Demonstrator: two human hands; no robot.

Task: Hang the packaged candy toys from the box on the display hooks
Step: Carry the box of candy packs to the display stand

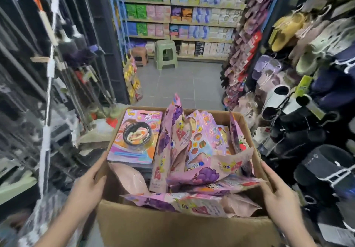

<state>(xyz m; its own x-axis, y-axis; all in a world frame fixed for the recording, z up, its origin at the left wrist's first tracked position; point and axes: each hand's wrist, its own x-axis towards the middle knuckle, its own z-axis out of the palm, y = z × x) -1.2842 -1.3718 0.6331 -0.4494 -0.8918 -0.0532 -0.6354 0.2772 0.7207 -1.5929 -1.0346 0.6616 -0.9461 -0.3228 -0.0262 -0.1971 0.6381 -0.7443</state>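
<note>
Nothing from this load looks hung yet. The cardboard box (172, 227) is brim-full and held up in the aisle between both hands. The left grip (90, 181) lies flat with straight fingers against the box's left wall. The right grip (276, 189) presses the right wall the same way, its thumb near the rim, and neither has taken a pack. So all the hanging is left, probably on the rack of yellow hanging packs (132, 77) at the left of the aisle, well apart from the box. Inside, a stiff glossy blister card (134, 137) with a clear round dome lies in the far left corner. Crinkly, soft pink pouches (194, 175) printed with purple grapes fill the rest, several poking up above the dull, creased rim.
</note>
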